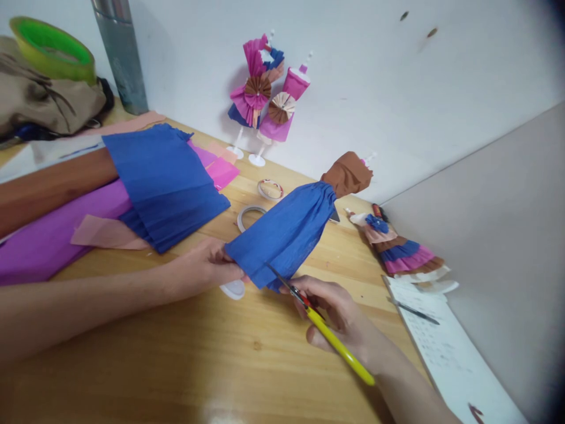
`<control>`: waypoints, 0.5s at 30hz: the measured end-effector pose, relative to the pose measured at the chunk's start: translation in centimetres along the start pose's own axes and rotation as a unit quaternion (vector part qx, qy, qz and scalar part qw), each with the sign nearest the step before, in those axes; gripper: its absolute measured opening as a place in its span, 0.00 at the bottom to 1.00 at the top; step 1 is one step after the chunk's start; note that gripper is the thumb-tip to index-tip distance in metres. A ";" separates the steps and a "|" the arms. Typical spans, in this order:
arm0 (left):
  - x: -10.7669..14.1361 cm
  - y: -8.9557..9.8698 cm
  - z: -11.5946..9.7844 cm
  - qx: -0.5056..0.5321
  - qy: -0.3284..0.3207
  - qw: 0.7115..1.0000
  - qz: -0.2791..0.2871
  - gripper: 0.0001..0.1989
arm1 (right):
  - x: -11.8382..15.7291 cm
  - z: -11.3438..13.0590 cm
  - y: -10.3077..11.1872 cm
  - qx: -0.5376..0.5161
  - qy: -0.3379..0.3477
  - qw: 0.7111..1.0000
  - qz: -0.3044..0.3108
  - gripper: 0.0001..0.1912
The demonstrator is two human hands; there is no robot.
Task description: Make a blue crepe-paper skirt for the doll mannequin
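Note:
A small doll-sized paper dress lies tilted in front of me, with a brown top (348, 175) and a long blue crepe-paper skirt (289, 227). My left hand (209, 264) pinches the skirt's lower left corner. In my right hand (338, 306) is a pair of scissors (339, 347) with yellow and red handles. Their blades (282, 280) lie at the skirt's lower edge; part of the lower blade is hidden by the paper. Under the skirt's hem shows the white round base (233, 289) of a stand.
Blue (163, 182), brown and purple paper sheets cover the left side. Two decorated dress stands (258, 94) stand by the wall. Tape rolls (270, 189) lie behind the skirt. A notebook (445, 330) with a pen and a layered paper dress (406, 253) are at right; a bottle (121, 59) stands back left.

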State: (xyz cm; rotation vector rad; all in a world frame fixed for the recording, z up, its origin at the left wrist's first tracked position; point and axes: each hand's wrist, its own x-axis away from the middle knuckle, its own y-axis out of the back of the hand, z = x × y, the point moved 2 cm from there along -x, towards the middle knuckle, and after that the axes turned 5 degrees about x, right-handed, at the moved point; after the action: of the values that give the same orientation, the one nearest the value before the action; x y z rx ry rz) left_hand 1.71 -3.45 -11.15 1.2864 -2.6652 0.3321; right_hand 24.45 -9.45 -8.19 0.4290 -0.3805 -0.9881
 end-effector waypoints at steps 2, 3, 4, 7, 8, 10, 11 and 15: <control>0.0 0.0 0.0 0.000 -0.001 1.000 0.003 0.12 | 0.0 0.1 -0.1 -0.001 -0.009 1.000 -0.005 0.18; 0.0 0.0 0.1 -0.001 -0.003 1.000 0.002 0.12 | 0.0 0.1 -0.1 0.001 -0.014 1.000 -0.006 0.17; 0.0 0.1 0.1 -0.002 -0.004 1.000 0.002 0.12 | 0.0 0.2 -0.1 0.004 -0.019 1.000 -0.007 0.15; 0.0 0.1 0.2 -0.010 -0.006 1.000 -0.002 0.12 | -0.1 0.2 -0.2 0.009 -0.032 0.999 -0.011 0.12; 0.0 0.1 0.2 -0.010 -0.006 1.000 -0.003 0.12 | -0.2 0.2 -0.2 0.008 -0.035 0.999 -0.012 0.12; -0.1 0.1 0.2 -0.008 -0.008 1.000 -0.005 0.13 | -0.2 0.2 -0.3 0.008 -0.044 0.999 -0.016 0.11; -0.1 0.1 0.2 -0.008 -0.009 1.000 -0.005 0.13 | -0.2 0.2 -0.3 0.010 -0.048 0.999 -0.017 0.11; -0.1 0.0 0.1 -0.016 -0.015 1.000 -0.007 0.12 | -0.2 0.3 -0.2 0.021 -0.059 0.998 -0.020 0.13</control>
State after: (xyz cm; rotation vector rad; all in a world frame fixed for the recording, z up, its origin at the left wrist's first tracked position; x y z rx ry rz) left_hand 1.75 -3.39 -11.23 1.3103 -2.6738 0.2694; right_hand 24.04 -9.42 -8.04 0.4178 -0.5016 -1.0496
